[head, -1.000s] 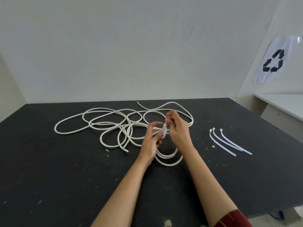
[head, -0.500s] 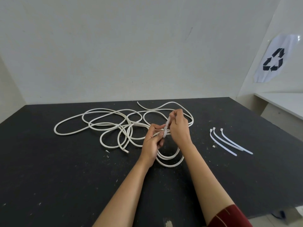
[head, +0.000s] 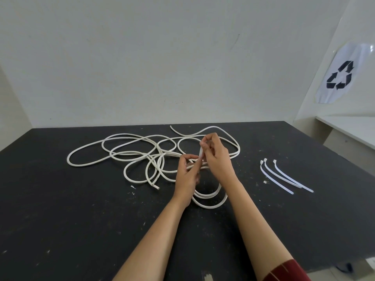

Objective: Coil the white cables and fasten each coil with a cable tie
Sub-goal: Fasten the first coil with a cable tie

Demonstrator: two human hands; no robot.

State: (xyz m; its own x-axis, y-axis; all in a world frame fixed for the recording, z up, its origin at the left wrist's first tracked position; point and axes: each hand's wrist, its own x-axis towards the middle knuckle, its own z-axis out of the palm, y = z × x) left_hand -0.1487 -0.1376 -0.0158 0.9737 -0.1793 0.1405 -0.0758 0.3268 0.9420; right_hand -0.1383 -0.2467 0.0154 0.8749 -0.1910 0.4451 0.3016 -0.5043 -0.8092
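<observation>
Loose white cables (head: 125, 153) sprawl in loops across the middle of the black table (head: 60, 220). A small coil (head: 209, 199) of cable hangs down toward me between my hands. My left hand (head: 186, 177) grips the bunched strands of that coil. A white cable tie (head: 200, 154) is wrapped around the bunch, and its tail stands up. My right hand (head: 216, 157) pinches that tail near its upper end, above the bunch. Three spare cable ties (head: 284, 176) lie side by side on the table to the right.
A grey wall stands behind the table's far edge. On the right wall hangs a white sheet with a recycling symbol (head: 339, 76). A light shelf (head: 349, 128) juts out at the right, beyond the table's corner. White specks dot the table surface.
My right hand has risen and pulled the cable tie's tail upward through its head. My left hand stayed on the bunched coil.
</observation>
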